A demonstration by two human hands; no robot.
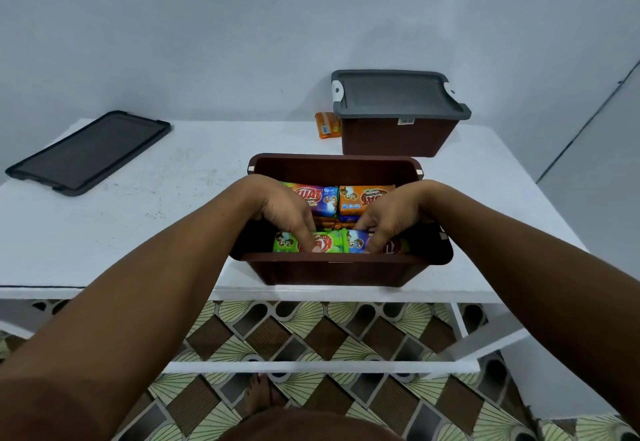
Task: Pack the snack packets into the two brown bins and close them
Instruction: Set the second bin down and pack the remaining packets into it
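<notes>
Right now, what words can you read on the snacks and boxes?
"UAT": back-left packet, start behind left hand.
Upside-down and blurred: back-right orange packet.
Logo mostly covered by fingers: green packet.
Too small: closed bin's sticker, loose orange packet's label.

You face a plain pale blue-grey wall [242, 25] that fills the upper half of the frame in soft, even light. Near the right edge a dark seam [585, 124] runs down diagonally, with a second wall surface [602, 205] to its right. A white table [156, 232] spans the middle, its top scuffed with small dark specks. Below you, the white rails [311, 367] of its frame cross a tiled floor [304, 333] — brown diamonds and green fan shapes.
</notes>
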